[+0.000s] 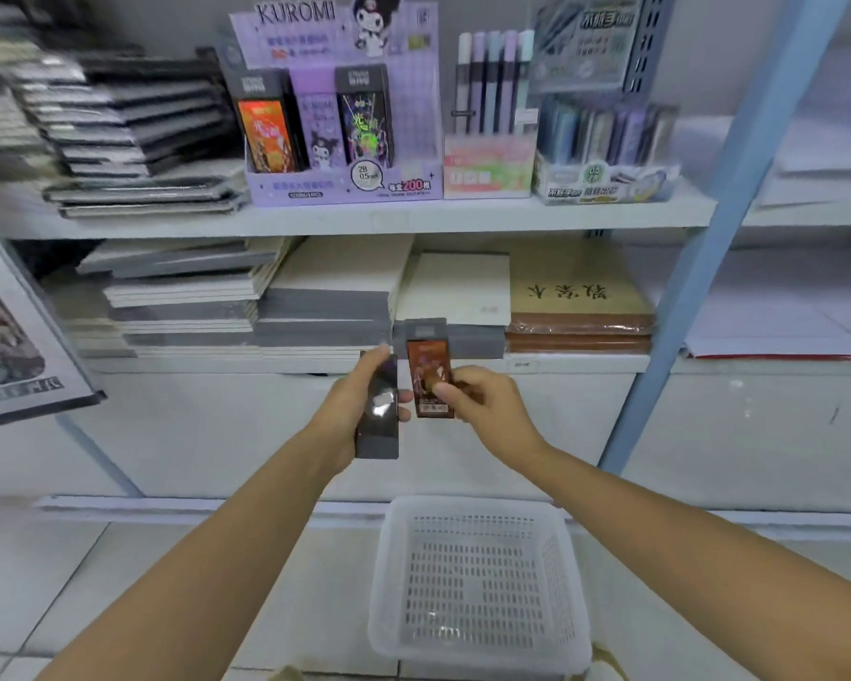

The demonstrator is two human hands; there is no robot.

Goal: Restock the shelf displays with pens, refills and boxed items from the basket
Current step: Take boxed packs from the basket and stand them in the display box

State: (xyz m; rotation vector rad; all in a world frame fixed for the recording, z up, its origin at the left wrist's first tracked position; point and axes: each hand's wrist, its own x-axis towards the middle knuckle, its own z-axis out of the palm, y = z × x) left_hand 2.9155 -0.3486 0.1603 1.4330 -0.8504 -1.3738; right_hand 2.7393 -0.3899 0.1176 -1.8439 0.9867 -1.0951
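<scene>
My left hand [352, 410] grips a dark boxed item [378, 415] upright, in front of the lower shelf's edge. Just to its right, my right hand [482, 405] pinches a second box with a red-brown front and grey top [426, 366], also upright. The two boxes stand close together, a small gap between them. Up on the top shelf, the purple Kuromi display [345, 184] holds three similar boxes on its left side. The white plastic basket [482, 651] sits on the floor below my hands, and nothing shows inside it.
Pen displays [487, 174] [605, 184] stand right of the Kuromi display. Stacks of notebooks [133, 140] fill the top shelf's left; paper pads [335, 307] and brown books [580, 297] lie on the lower shelf. A blue shelf upright [698, 267] runs at the right.
</scene>
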